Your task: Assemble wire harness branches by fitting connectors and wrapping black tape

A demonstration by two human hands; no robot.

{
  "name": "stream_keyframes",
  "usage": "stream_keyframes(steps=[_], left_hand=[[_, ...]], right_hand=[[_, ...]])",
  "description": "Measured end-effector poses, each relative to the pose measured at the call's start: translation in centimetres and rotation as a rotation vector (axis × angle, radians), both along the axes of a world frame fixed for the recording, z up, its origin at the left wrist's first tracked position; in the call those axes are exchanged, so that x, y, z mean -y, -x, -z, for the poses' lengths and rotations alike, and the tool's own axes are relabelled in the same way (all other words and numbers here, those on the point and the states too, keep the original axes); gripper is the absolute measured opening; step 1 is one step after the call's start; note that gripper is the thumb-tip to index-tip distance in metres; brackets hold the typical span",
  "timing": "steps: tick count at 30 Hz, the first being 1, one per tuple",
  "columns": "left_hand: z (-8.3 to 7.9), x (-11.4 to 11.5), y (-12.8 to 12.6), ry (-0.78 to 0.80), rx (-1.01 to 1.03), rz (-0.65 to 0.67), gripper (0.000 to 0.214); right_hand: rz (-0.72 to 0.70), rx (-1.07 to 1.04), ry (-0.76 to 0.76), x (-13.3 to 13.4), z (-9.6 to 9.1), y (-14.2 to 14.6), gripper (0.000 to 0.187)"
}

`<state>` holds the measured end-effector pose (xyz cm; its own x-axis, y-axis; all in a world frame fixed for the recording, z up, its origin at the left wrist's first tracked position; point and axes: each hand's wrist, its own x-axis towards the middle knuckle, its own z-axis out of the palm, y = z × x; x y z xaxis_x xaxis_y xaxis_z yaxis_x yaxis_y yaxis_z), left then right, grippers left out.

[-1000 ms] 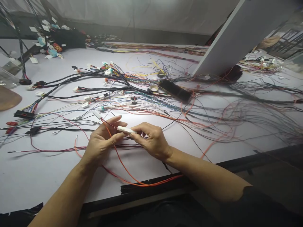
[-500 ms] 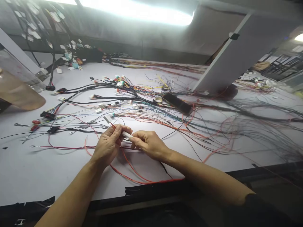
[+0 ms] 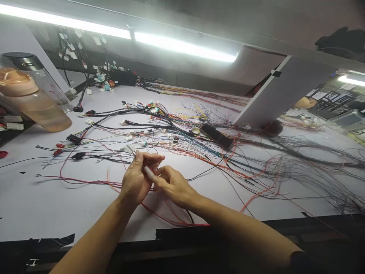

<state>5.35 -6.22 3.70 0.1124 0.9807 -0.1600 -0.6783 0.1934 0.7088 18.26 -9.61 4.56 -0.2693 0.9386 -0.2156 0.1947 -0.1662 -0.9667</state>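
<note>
White sheeting is covering the table [image 3: 42, 205], and a tangle of thin coloured wires [image 3: 256, 167] is sprawling across the middle and right of the frame, crowding close behind the left hand [image 3: 135, 182] and right hand [image 3: 173, 186]. A black rectangular block [image 3: 218, 137] and a tape roll [image 3: 195, 130] are lying among them. A slanted white board [image 3: 279, 95] is leaning at upper right, and a clear bottle [image 3: 34, 95] is sitting at upper left. At lower centre both hands are pinching a smooth white plastic connector [image 3: 148, 172], each closing its fingertips on one end. Its long axis is running diagonally, from upper left to lower right. A glossy orange wire [image 3: 168, 220] is looping beneath the hands.
</note>
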Motion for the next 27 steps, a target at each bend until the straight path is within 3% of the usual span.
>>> stream_keyframes(steps=[3,8,11,15,19,23,27], left_hand=[[0.0,-0.2,0.1,-0.024,-0.011,-0.006,0.034],[-1.1,-0.7,-0.2,0.042,-0.115,0.01,0.036],[-1.4,-0.7,-0.7,0.108,-0.198,0.076,0.037],[0.2,-0.5,-1.1,0.099,-0.28,0.111,0.038],[1.9,-0.8,-1.0,0.097,-0.302,0.051,0.038],[2.2,-1.1,-0.8,0.097,-0.308,0.018,0.037],[2.0,-1.0,-0.9,0.086,-0.288,0.024,0.034]], right_hand=[[-0.039,-0.035,0.069,-0.7,-0.3,-0.6,0.03],[0.067,0.201,-0.296,-2.1,-0.6,-2.5,0.022],[0.136,0.163,-0.325,-2.6,0.0,-2.8,0.024],[0.152,0.159,-0.353,-2.8,1.5,-2.4,0.023],[0.04,0.422,-0.466,-2.6,3.0,-2.3,0.028],[-0.004,0.682,-0.674,-2.3,4.4,-2.1,0.043],[-0.011,0.737,-0.794,-1.9,4.8,-1.8,0.046]])
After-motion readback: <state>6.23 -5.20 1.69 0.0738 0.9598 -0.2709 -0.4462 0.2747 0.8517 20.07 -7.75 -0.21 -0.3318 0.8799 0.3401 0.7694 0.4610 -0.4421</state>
